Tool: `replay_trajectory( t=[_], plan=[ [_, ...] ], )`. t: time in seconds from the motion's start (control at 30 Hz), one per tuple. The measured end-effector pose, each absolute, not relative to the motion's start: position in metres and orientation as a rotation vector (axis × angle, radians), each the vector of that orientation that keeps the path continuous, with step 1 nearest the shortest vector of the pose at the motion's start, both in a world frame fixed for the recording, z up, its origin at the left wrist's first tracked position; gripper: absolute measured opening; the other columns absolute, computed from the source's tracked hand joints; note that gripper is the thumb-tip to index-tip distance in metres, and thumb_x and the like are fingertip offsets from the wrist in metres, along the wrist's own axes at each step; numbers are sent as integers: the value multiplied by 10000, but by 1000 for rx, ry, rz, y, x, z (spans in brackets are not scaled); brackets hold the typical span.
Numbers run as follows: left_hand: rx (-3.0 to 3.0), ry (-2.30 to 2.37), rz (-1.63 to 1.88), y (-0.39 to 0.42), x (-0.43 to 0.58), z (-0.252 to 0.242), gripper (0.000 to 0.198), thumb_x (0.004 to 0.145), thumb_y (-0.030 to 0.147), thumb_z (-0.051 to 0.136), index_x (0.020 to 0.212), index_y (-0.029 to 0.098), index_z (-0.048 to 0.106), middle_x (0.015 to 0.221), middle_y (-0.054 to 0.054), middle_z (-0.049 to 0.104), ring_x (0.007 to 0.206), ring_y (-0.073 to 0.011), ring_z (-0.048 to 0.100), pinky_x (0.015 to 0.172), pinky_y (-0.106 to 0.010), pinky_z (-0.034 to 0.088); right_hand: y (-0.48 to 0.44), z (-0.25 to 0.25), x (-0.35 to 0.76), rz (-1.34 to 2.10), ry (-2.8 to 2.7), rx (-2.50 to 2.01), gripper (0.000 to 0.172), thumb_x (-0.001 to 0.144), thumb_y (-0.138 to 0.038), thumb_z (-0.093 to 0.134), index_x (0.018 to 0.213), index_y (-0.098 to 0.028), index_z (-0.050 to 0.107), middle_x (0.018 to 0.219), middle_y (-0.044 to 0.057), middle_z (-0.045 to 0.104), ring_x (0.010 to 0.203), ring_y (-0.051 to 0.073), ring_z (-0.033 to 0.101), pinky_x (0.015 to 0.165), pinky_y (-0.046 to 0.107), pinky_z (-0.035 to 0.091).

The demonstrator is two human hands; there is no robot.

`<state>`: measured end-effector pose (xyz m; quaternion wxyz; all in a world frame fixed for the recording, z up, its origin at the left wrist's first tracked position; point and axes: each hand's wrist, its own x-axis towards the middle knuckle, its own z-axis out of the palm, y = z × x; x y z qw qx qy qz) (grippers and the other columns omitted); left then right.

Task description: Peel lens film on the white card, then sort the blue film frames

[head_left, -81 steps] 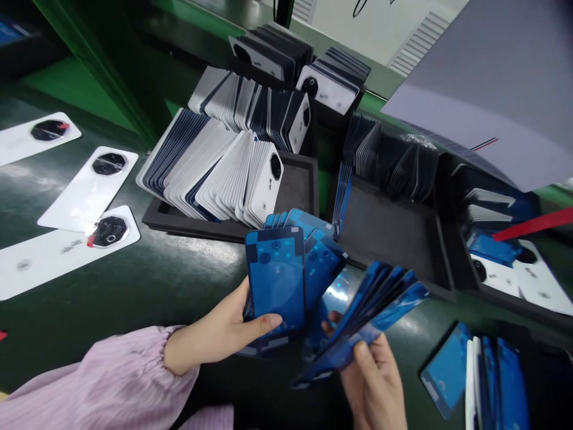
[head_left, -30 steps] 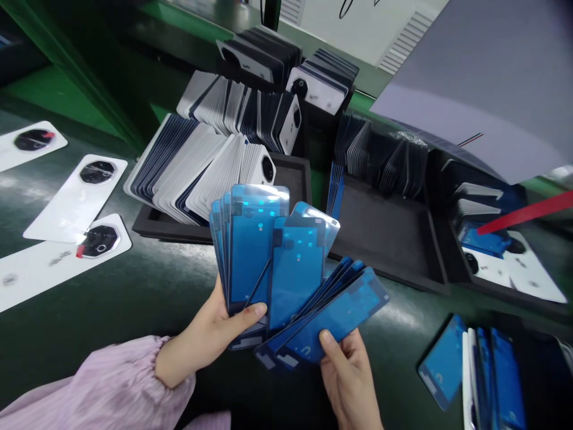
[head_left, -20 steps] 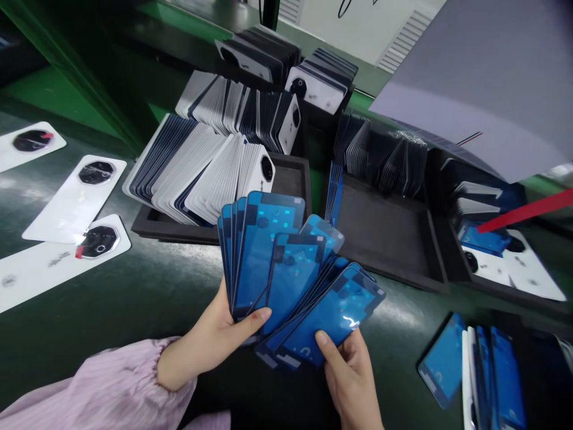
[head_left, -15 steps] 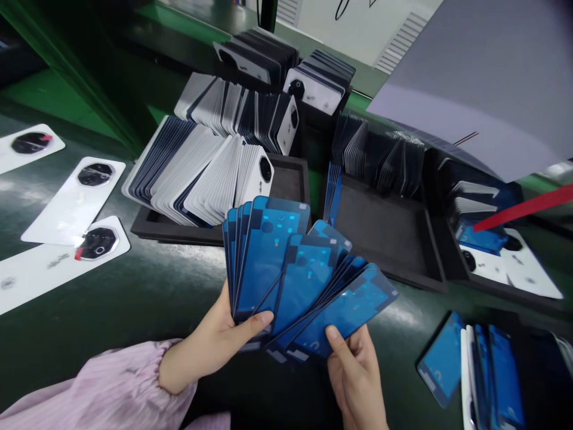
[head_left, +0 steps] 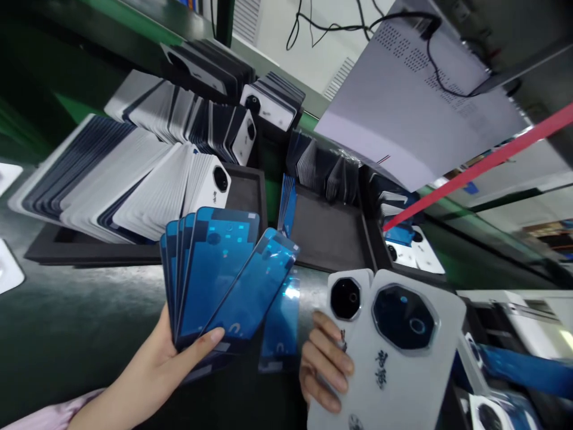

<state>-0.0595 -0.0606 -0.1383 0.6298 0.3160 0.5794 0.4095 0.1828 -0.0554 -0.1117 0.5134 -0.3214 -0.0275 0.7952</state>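
Holding a fan of blue-filmed panels point(head_left: 215, 275) in my left hand point(head_left: 156, 370), I had my thumb pressed across the lower edge of the front one and my fingers closed behind the stack. The panels stood nearly upright above the dark green bench point(head_left: 89, 316), spread toward the right, just in front of a black tray point(head_left: 244, 191) packed with leaning rows of white back covers point(head_left: 134, 185).

My right hand point(head_left: 324, 364) was curled around the left edge of 2 white back covers point(head_left: 389, 352), faces turned up toward me, each showing a dark camera window; the nearer one carried small dark lettering. They sat just right of the blue fan, not touching it. A second black tray point(head_left: 331, 233) lay behind them, and a red strip point(head_left: 474, 170) slanted above it.
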Motion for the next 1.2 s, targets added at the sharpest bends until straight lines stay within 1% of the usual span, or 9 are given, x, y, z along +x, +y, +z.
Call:
replay_trajectory(
  t=[0.13,0.27,0.33,0.47,0.57,0.77,0.87,1.03,1.2],
  plan=[
    [742,1343,937,-60,-59,-136,839,816,650,756,1519,352,408,1463,-22,650,1371,-337,568,1164,-395,483,-56,-114,177,1867,-129,-777,368,613,-488,930,569,-274,634,403,-137,383,270,60,188,182,173,300],
    [763,1362,969,-62,-58,-137,901,774,692,779,1518,314,439,1402,-57,693,1318,-361,607,1150,-433,488,-63,-123,170,1675,-198,-843,273,661,-331,967,834,-269,765,677,-60,680,547,77,601,515,155,542],
    [798,1345,986,-64,-58,-141,861,800,678,770,1511,305,462,1374,-64,706,1301,-358,616,1140,-436,490,-69,-130,165,1601,-244,-875,274,712,-314,947,933,-271,791,844,-8,779,723,109,704,681,190,591],
    [847,1265,984,-68,-57,-151,805,844,589,782,1520,273,480,1359,-93,709,1298,-352,616,1134,-425,489,-78,-144,155,1553,-312,-949,226,843,-359,848,1059,-311,800,1038,38,829,902,212,771,868,372,618],
    [831,1154,958,-72,-55,-155,810,848,566,790,1530,249,489,1344,-118,720,1263,-354,649,1107,-417,519,-82,-151,150,1548,-326,-1017,346,887,-334,812,1226,-350,745,1096,43,826,1030,254,765,942,454,597],
    [591,1033,898,-75,-53,-149,684,962,620,612,1554,309,471,1499,-59,639,1404,-321,559,1138,-383,493,-79,-152,158,1445,-317,-1115,626,848,-214,852,1402,-389,621,1129,13,813,1013,207,765,926,365,610],
    [495,1031,873,-73,-56,-145,660,1013,632,493,1590,325,403,1482,-41,656,1400,-317,567,1128,-414,508,-71,-149,168,1363,-300,-1123,483,829,-279,869,1276,-368,707,967,-29,812,852,152,765,816,259,623],
    [556,1060,905,-66,-57,-142,745,927,507,746,1573,312,431,1555,-26,585,1424,-272,537,1138,-284,478,-67,-148,179,1385,-298,-1135,248,782,-433,883,957,-293,777,810,-11,762,661,133,693,554,202,577],
    [632,1054,960,-69,-55,-143,797,856,464,840,1548,306,478,1461,-51,665,1349,-293,604,1132,-314,490,-77,-154,165,1427,-311,-1169,308,784,-483,875,1027,-316,786,979,31,825,898,230,771,776,355,639]
  ],
)
